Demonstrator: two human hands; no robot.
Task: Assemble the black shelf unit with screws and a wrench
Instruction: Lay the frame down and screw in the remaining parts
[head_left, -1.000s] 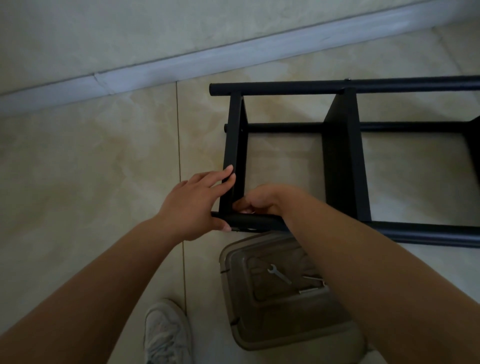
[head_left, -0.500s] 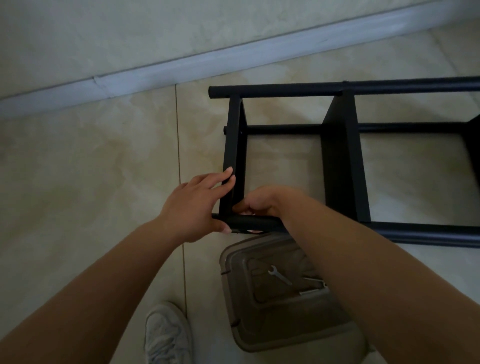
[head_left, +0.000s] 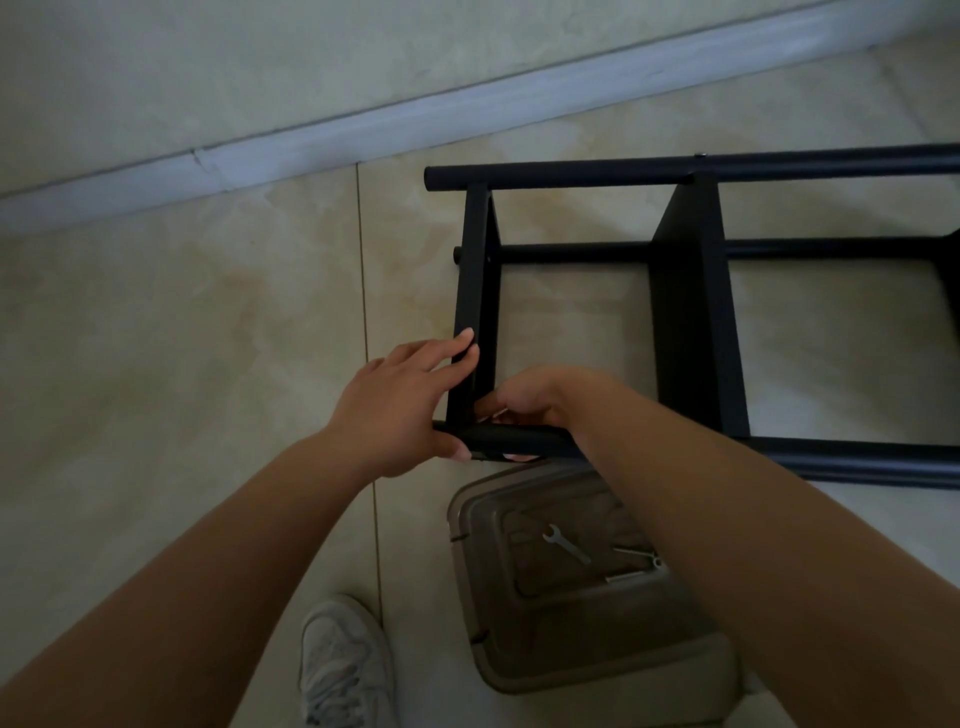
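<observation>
**Head view: both hands at the shelf's near corner**

Head camera looks down on the black shelf unit (head_left: 685, 312), lying on its side on the tiled floor (head_left: 182, 338), just below the white baseboard (head_left: 467, 111). At the shelf's near left corner my left hand (head_left: 400, 410) lies with straight fingers along the end panel, thumb pressed on the near tube. My right hand (head_left: 530, 400) curls around that tube beside the corner. Just in front of the shelf sits a translucent bin (head_left: 582, 597), a small wrench (head_left: 566, 545) and loose screws (head_left: 631, 571) on its lid. Left of the bin is my white shoe (head_left: 343, 665).
</observation>
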